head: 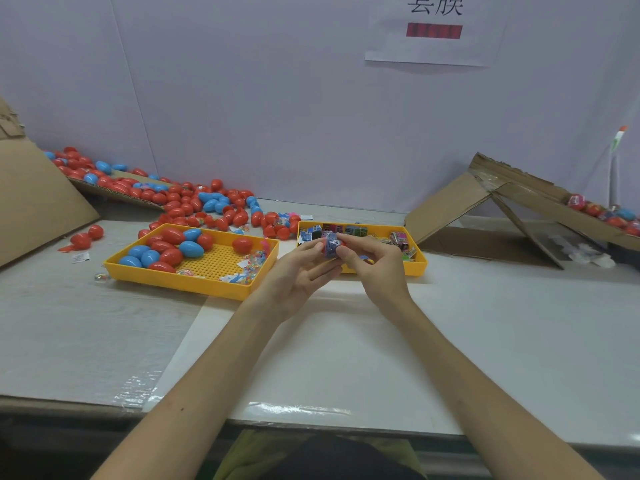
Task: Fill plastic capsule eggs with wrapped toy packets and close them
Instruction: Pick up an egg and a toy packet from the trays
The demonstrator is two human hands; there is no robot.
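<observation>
Pinching from the left, the left hand (301, 271) is bracing a red egg (326, 248), blue wrapper (332, 243) around it, against the gripping fingertips of the right hand (374, 268); an uneven squeeze could shoot it into the tray (417, 269) beyond the fingers.

A packing workbench: yellow sorting trays (194, 287), heaped capsule eggs (194, 202) (red, blue), cardboard chutes (519, 199).

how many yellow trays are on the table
2. One yellow tray sits left of the left hand, holding red and blue eggs; the other lies behind the right hand, holding printed packets, partly hidden.
</observation>
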